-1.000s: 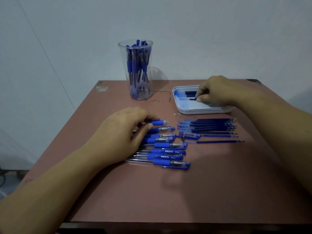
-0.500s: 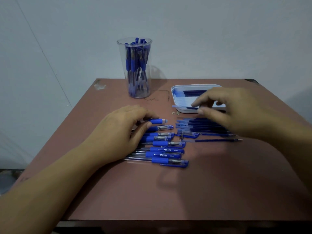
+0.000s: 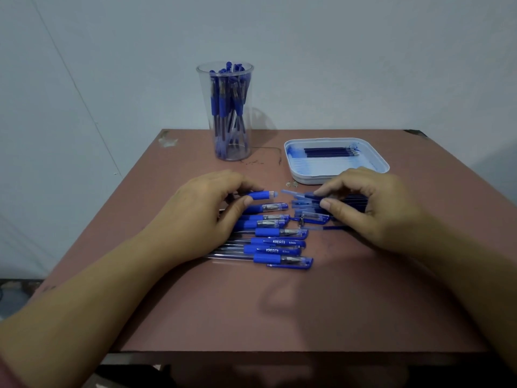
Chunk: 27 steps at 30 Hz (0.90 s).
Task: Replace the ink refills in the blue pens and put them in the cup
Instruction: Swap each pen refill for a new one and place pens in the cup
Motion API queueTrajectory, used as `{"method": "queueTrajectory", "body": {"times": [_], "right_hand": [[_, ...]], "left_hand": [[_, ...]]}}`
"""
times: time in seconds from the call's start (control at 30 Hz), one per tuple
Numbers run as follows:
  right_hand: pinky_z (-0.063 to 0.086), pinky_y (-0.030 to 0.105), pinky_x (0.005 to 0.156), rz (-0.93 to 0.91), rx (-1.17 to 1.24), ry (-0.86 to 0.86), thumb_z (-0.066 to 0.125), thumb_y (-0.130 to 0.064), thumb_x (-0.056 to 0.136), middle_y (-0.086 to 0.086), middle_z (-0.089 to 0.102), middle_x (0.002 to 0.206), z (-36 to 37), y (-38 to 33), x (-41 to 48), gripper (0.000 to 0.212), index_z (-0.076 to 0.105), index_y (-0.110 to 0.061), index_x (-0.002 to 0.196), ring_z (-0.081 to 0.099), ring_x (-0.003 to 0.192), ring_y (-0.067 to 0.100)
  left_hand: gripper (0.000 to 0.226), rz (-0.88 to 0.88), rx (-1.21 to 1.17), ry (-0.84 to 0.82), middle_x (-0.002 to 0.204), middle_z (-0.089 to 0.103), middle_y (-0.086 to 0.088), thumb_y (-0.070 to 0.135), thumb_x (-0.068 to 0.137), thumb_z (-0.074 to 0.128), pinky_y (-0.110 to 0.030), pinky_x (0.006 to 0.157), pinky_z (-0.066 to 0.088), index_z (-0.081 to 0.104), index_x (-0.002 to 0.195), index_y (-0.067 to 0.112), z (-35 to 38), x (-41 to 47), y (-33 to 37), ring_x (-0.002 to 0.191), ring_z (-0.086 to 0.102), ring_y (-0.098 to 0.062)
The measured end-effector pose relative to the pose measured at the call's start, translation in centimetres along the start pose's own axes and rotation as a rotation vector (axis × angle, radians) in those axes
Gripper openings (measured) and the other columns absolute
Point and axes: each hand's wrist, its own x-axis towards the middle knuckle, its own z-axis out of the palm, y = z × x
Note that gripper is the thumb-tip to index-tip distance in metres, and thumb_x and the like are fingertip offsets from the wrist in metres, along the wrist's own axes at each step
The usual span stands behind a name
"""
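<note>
Finding one, the grip. Your left hand [image 3: 207, 211] has its grip closed round an uncapped pen barrel [image 3: 261, 195], thumb beneath and fingers curled over, with the open nose end pointing right. Your right hand [image 3: 375, 211] pinches a single refill [image 3: 300, 195] between thumb and forefinger, its end aimed left at that nose. The two parts are near but not yet touching, so the refill is not inserted.

Finding two, progress. Just below the held barrel, a row of blue pens [image 3: 279, 242] lies side by side on the surface [image 3: 279, 309], partly under your left palm. I judge these are still awaiting service. Under your right fingers sits a bundle of loose refills [image 3: 355, 201], with a detached pen cap [image 3: 316, 218] just beside it. Whether these refills are spent or fresh cannot be told. Further back, the white tray [image 3: 383, 166] holds a few dark refills [image 3: 330, 151]. At the rear left, the clear cup [image 3: 202, 88] already stands well filled with finished pens [image 3: 229, 107]. In my assessment the job is past its midpoint, with the row on the surface outstanding.

Finding three, pose. Both forearms reach in low from the near edge, and your hands are knuckles-up and facing each other.
</note>
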Motion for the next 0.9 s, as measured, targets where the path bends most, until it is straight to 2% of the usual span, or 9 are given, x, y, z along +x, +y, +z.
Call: {"method": "queueTrajectory", "body": {"times": [0.1, 0.2, 0.33, 0.5, 0.63, 0.77, 0.9], "right_hand": [[0.046, 0.016, 0.077, -0.004, 0.007, -0.010, 0.072, -0.019, 0.085, -0.015, 0.065, 0.087, 0.2, 0.0, 0.0, 0.020, 0.067, -0.034, 0.096, 0.060, 0.088, 0.006], [0.046, 0.018, 0.076, -0.026, -0.003, -0.004, 0.068, -0.028, 0.082, -0.016, 0.065, 0.084, 0.4, -0.3, 0.1, 0.017, 0.065, -0.037, 0.095, 0.060, 0.087, 0.006], [0.048, 0.027, 0.073, -0.064, -0.023, -0.009, 0.067, -0.030, 0.081, -0.018, 0.065, 0.083, 0.7, -0.6, 0.0, 0.018, 0.064, -0.039, 0.095, 0.060, 0.083, 0.008], [0.047, 0.026, 0.072, -0.107, -0.069, 0.004, 0.065, -0.029, 0.082, -0.018, 0.063, 0.081, 0.8, -0.2, 0.2, 0.016, 0.066, -0.037, 0.096, 0.055, 0.081, 0.006], [0.046, 0.036, 0.074, -0.137, -0.122, 0.015, 0.062, -0.032, 0.086, -0.015, 0.064, 0.083, 0.9, 0.0, 0.3, 0.016, 0.072, -0.029, 0.099, 0.055, 0.080, 0.013], [0.047, 0.048, 0.073, -0.192, -0.150, 0.001, 0.055, -0.037, 0.090, -0.012, 0.069, 0.088, 1.6, -0.4, 0.7, 0.025, 0.072, -0.029, 0.106, 0.058, 0.082, 0.018], [0.045, 0.043, 0.081, -0.141, -0.128, 0.021, 0.055, -0.046, 0.087, -0.019, 0.062, 0.092, 0.9, -0.5, 0.3, 0.033, 0.062, -0.037, 0.119, 0.054, 0.087, 0.010]], "left_hand": [[0.025, -0.004, -0.015, 0.006, 0.094, 0.065, 0.018, 0.032, 0.092, 0.053, -0.030, 0.079, 0.052, 0.066, 0.113, 0.032, 0.1, 0.0, 0.0, 0.087, 0.060, -0.005], [0.023, -0.009, -0.023, 0.018, 0.093, 0.064, 0.022, 0.031, 0.093, 0.055, -0.022, 0.077, 0.048, 0.067, 0.113, 0.031, 0.1, 0.0, 0.1, 0.087, 0.060, -0.003], [0.021, -0.022, -0.021, 0.025, 0.093, 0.063, 0.023, 0.022, 0.096, 0.060, -0.016, 0.076, 0.044, 0.067, 0.114, 0.030, 0.0, 0.1, 0.1, 0.087, 0.059, -0.001], [0.021, -0.006, -0.022, 0.012, 0.093, 0.065, 0.019, 0.022, 0.095, 0.059, -0.021, 0.076, 0.048, 0.068, 0.113, 0.029, -0.2, 0.0, 0.1, 0.087, 0.060, -0.003], [0.024, 0.057, -0.018, -0.021, 0.098, 0.068, 0.015, 0.026, 0.092, 0.056, -0.032, 0.080, 0.052, 0.070, 0.113, 0.028, -0.3, 0.0, 0.2, 0.090, 0.063, -0.006], [0.025, 0.107, -0.021, -0.030, 0.097, 0.068, 0.014, 0.026, 0.093, 0.058, -0.032, 0.081, 0.051, 0.070, 0.114, 0.027, -0.1, 0.1, 0.5, 0.089, 0.063, -0.006], [0.026, 0.087, -0.023, 0.018, 0.096, 0.068, 0.017, 0.028, 0.092, 0.057, -0.026, 0.079, 0.050, 0.070, 0.114, 0.028, -0.1, 0.1, 0.4, 0.087, 0.062, -0.002]]}}
